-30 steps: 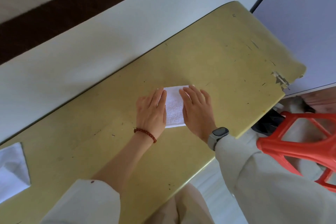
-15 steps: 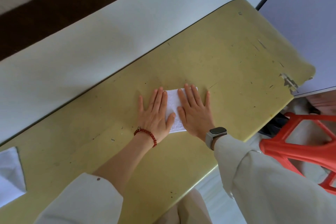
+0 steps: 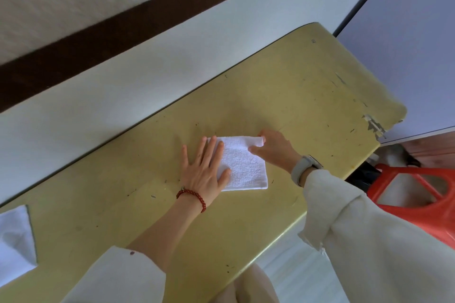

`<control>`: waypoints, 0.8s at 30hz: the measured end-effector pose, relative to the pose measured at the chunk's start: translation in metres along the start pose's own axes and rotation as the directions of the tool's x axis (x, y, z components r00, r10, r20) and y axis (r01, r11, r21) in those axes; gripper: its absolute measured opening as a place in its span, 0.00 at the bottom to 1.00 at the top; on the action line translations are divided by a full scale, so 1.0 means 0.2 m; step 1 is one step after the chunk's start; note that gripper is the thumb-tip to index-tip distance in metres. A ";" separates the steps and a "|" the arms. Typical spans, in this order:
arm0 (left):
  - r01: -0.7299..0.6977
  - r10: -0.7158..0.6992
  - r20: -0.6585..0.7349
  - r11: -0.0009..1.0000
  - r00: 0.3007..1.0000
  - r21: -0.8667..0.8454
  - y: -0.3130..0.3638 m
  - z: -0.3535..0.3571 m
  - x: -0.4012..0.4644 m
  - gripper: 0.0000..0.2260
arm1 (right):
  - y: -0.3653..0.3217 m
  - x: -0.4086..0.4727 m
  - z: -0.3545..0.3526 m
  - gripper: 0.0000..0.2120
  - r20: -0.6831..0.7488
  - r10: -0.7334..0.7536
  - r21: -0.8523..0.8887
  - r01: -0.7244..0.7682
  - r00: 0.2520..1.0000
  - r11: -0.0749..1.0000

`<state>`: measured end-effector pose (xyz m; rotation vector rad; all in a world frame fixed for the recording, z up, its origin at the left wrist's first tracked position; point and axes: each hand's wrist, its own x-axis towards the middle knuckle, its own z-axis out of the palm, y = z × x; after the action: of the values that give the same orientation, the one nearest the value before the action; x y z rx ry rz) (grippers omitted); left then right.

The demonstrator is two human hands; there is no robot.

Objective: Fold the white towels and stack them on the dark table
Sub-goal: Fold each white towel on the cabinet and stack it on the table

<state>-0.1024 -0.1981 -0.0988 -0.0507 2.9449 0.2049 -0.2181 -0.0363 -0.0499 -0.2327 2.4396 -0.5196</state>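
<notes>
**Folded towel pressed flat on the yellow table**

Where the frame's left edge cut across the table, we could see only part of a second white cloth; how it was folded, we could not make out. Our right hand hid the folded towel's far right corner, and the fingers there were mostly tucked out of sight behind the knuckles. A red plastic stool beyond the table's right end was also cropped by the frame.

The folded towel was a small white terry rectangle, lying flat near the middle of the scuffed yellow tabletop, its edges neatly squared and its nubby weave plain to see.

Our left hand, with a red bead bracelet at the wrist, lay spread and flat, fingers straight, its thumb and two fingers resting on the towel's left part. Our right hand, a grey watch on its wrist, pinched the towel's far right corner between thumb and curled fingers.
</notes>
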 end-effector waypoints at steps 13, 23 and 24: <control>0.171 -0.277 0.056 0.414 0.959 -0.894 -0.04 -0.44 0.00 0.27 | -0.15 -0.44 -0.17 0.10 -0.384 -0.515 0.115 0.593 0.766 0.797; 0.038 -0.564 -0.207 0.392 0.799 -0.919 0.32 -0.78 -0.78 0.09 | -0.12 -0.96 -0.21 0.08 -0.405 -0.457 0.427 0.606 0.792 0.671; 0.057 -0.632 -0.217 0.383 0.744 -0.922 0.37 -0.77 -0.90 0.10 | -0.11 -1.03 -0.15 0.08 -0.363 -0.455 0.466 0.581 0.814 0.668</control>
<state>0.0431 -0.1432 0.0957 -1.0835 2.7643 1.9348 -0.0736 0.0109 0.0931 -0.6642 2.2658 -1.5681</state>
